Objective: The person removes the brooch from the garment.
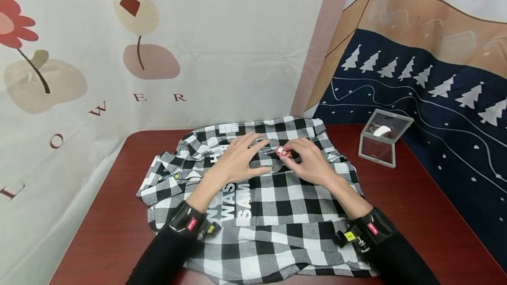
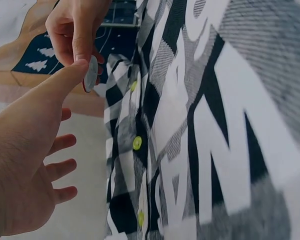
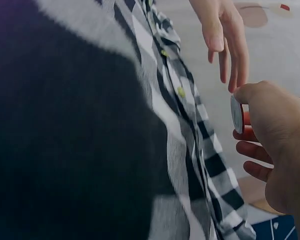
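Observation:
A black-and-white checked shirt (image 1: 277,206) with large white letters and yellow-green buttons (image 2: 137,143) lies spread on the table. Above its button line, my right hand (image 1: 310,159) pinches a small round badge (image 1: 283,151) between thumb and fingers. The badge has a red and white printed face; its pale back (image 3: 236,114) shows in the right wrist view. My left hand (image 1: 237,157) hovers over the shirt left of the badge, fingers extended and holding nothing. In the left wrist view its thumb looks close to the badge (image 2: 91,75); whether they touch I cannot tell.
A small square hinged case (image 1: 378,144) with transparent panels stands open on the red-brown table (image 1: 420,223), right of the shirt. Behind the table hang a pale flower-print cloth (image 1: 237,56) and a dark blue cloth (image 1: 447,118) with white trees.

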`<state>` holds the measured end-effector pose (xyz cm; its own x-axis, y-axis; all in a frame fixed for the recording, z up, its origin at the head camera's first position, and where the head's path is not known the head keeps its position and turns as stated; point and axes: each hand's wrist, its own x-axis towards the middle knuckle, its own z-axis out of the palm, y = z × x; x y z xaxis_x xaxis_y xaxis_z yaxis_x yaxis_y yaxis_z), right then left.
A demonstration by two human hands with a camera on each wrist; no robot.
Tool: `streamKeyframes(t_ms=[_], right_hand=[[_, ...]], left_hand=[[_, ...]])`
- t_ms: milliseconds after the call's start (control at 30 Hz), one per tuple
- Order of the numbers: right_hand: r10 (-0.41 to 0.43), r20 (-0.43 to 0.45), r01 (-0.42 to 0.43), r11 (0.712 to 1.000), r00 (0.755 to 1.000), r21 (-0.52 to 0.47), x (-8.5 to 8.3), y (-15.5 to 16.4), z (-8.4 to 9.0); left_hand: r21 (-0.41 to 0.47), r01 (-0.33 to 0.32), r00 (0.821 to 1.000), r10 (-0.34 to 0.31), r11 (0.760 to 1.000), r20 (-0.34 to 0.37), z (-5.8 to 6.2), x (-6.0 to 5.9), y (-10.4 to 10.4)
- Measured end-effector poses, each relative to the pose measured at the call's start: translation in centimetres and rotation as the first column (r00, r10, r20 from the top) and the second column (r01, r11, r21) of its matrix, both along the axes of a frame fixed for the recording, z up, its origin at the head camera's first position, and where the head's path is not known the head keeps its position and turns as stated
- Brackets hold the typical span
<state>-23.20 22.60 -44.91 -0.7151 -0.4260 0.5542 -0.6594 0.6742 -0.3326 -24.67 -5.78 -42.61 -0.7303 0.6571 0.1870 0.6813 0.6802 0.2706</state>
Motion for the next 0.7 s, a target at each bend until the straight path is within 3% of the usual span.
streamKeyframes(t_ms=[700], right_hand=[[-0.169, 0.003, 0.169, 0.986, 0.986, 0.006, 1.5, 7.5, -1.1]], left_hand=[[-0.071, 0.099, 0.994, -0.101, 0.993, -0.037, -0.3, -0.2, 6.5]])
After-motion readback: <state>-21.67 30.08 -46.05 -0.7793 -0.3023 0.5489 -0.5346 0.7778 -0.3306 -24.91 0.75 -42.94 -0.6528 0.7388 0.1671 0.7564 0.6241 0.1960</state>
